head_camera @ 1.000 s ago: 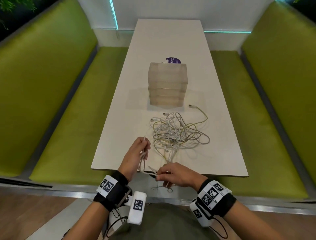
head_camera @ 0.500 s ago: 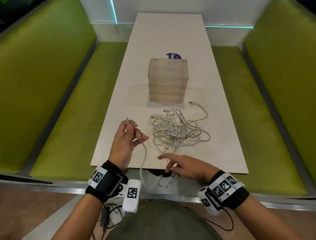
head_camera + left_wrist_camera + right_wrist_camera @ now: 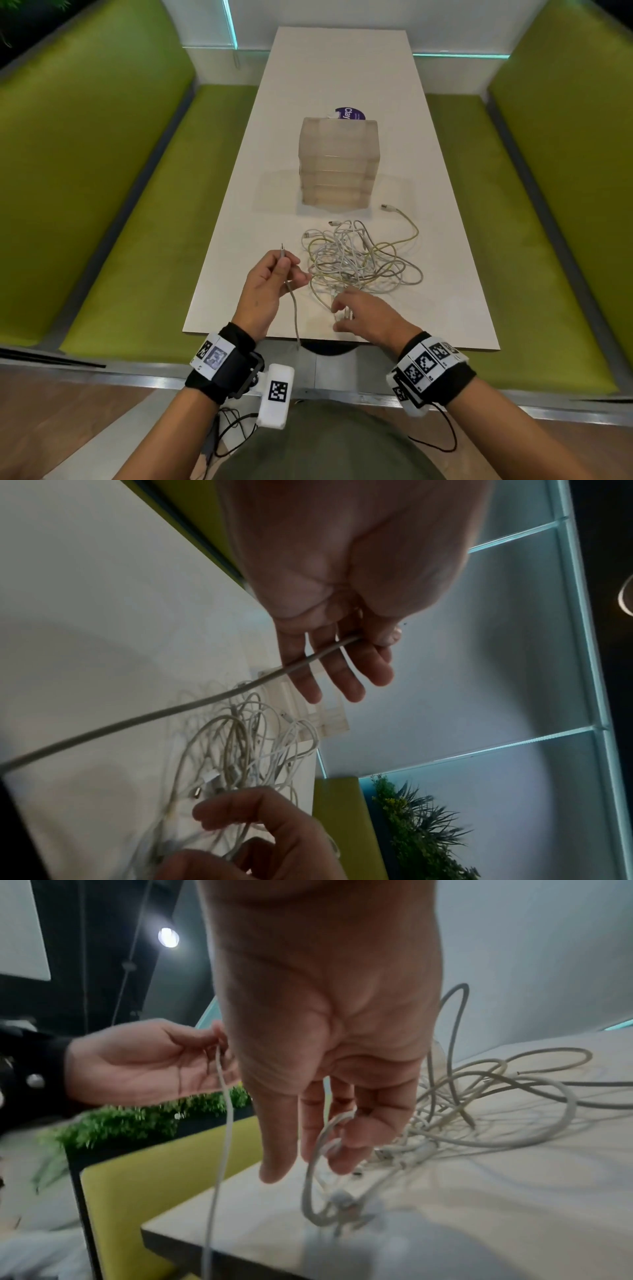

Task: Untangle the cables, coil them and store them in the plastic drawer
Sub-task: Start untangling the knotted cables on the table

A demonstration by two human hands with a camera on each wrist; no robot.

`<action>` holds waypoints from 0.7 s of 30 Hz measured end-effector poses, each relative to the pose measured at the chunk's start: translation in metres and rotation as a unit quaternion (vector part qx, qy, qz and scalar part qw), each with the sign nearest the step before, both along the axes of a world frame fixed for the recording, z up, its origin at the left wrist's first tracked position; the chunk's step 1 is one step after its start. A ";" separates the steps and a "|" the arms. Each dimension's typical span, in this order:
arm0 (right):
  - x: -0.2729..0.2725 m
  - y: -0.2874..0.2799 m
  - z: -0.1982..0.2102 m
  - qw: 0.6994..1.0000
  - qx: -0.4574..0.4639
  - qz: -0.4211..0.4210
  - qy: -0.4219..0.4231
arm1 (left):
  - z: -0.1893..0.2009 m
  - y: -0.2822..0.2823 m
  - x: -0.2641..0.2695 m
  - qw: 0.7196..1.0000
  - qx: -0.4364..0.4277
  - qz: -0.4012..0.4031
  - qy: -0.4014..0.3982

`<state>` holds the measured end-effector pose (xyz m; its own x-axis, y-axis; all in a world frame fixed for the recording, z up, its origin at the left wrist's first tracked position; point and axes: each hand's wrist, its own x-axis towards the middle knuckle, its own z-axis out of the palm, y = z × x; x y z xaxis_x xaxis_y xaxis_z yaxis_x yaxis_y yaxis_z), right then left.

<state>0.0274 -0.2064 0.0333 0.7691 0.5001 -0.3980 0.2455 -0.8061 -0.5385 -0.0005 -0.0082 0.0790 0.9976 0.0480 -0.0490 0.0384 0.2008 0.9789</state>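
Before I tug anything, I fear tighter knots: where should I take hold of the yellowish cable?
Pinch the yellowish cable just behind its free plug, coming from above on the far right, where it arcs clear of the tangle.

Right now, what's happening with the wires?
Left hand pinches one cable. Right hand hooks tangle loop. Drawer closed.

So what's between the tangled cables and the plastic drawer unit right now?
Only bare white table, in the head view. The cable tangle lies apart from the drawer unit; a yellowish cable's plug lies off to the right.
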 end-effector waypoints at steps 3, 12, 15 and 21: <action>0.004 -0.003 -0.009 0.999 -0.023 0.019 -0.016 | -0.009 -0.001 -0.002 0.999 0.049 0.007 0.015; 0.009 -0.002 0.025 0.887 0.412 -0.180 0.111 | -0.031 -0.023 0.002 0.973 0.193 -0.119 0.049; 0.015 -0.004 0.032 0.868 0.441 -0.206 0.099 | -0.034 -0.023 0.006 0.976 0.166 -0.126 0.069; 0.020 -0.008 0.034 0.843 0.470 -0.233 0.122 | -0.043 -0.023 0.011 0.968 0.236 -0.059 0.062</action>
